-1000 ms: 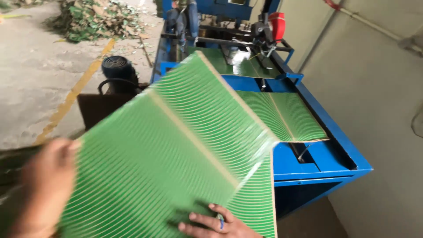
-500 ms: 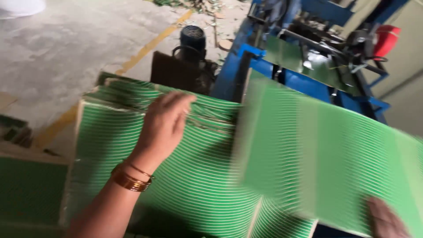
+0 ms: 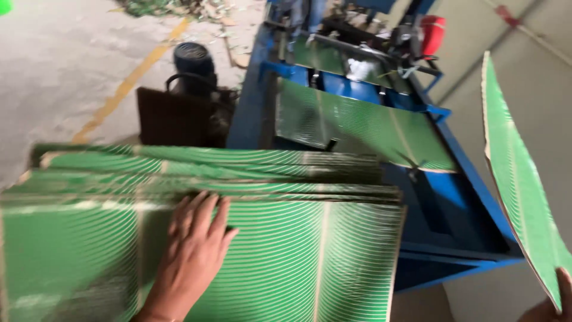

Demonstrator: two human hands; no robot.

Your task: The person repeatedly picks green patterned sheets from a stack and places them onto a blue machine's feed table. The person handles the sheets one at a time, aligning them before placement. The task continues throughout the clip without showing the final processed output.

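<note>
A blue machine (image 3: 357,119) fills the upper middle of the frame, with a green striped sheet (image 3: 363,122) lying on its sloping bed. Across the lower left sits a stack (image 3: 298,238) of matching green sheets with thin pale curved lines, its edges slightly uneven. The left hand (image 3: 193,250) lies flat on the top sheet, palm down, fingers spread and pointing toward the machine, holding nothing, wrist coming in from the bottom edge. At the far right, one sheet (image 3: 518,179) stands nearly on edge, tilted; the right hand (image 3: 551,304) grips its lower corner at the bottom right, mostly out of frame. Pressing evenly and squaring the edges would likely keep the stack tidy.
</note>
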